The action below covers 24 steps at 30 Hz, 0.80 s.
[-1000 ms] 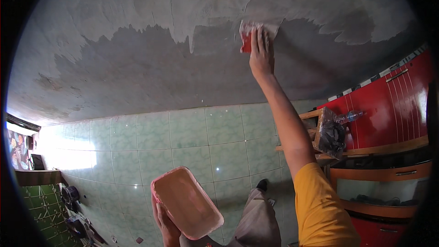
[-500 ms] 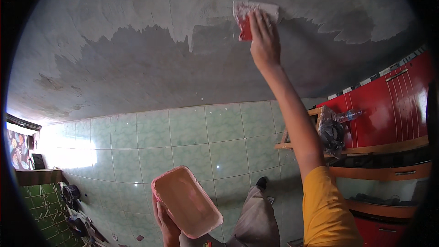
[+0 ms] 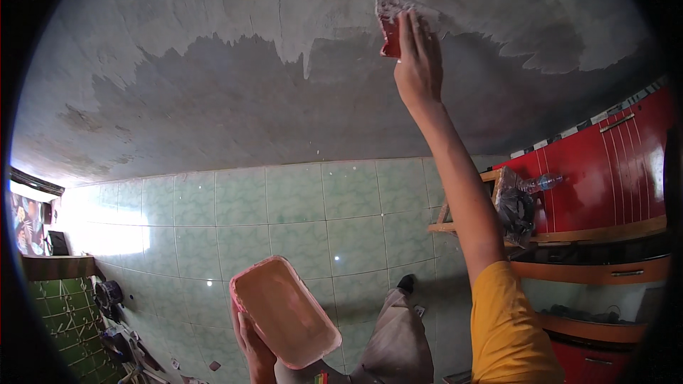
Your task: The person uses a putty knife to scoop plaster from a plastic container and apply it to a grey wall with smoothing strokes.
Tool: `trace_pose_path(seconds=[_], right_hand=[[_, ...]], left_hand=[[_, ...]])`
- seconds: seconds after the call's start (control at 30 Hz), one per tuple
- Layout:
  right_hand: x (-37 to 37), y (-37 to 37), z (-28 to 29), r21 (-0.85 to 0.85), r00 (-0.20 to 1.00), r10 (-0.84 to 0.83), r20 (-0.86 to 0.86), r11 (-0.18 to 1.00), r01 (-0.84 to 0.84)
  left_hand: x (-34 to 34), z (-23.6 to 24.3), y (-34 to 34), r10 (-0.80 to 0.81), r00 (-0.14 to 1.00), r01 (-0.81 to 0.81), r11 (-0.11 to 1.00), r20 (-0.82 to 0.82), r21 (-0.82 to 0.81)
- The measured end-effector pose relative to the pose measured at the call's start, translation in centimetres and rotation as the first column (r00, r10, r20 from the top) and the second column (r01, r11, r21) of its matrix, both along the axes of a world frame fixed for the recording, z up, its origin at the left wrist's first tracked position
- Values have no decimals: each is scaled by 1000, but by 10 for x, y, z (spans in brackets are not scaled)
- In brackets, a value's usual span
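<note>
- Red scraper [image 3: 390, 34]: up at the grey wall [image 3: 213, 114], pale paste smeared on its far part. Probably light, thin, slightly flexible — wet paste likely makes it slippery.
- Right hand [image 3: 420, 57]: gripping scraper, fingers flat along its face; thumb hidden. Best hold: the cleaner near end.
- Tub [image 3: 252, 268]: low, above the green tiled floor [image 3: 242, 195]. Likely light, semi-rigid plastic.
- Left hand [image 3: 252, 345]: closed on tub's left side — underside support can't be seen. Hold sidewall plus base.
</note>
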State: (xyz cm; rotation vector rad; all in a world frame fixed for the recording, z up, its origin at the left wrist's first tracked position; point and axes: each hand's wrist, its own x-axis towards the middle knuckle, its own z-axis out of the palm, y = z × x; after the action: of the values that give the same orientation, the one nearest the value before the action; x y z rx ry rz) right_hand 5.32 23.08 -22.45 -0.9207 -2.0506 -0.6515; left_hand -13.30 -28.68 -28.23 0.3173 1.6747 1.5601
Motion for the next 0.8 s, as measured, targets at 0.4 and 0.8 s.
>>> trace_pose_path(seconds=[0.4,0.8], right_hand=[[4,-19,-35,-195,997,79,7,978,-76],[-31,-11,-131,-230,990,-37,139,971,68]], left_hand=[[-2,4,-2,8,999,-7,1000,44,-8],[-6,-3,-1,-43,996,37,996,-72,-78]])
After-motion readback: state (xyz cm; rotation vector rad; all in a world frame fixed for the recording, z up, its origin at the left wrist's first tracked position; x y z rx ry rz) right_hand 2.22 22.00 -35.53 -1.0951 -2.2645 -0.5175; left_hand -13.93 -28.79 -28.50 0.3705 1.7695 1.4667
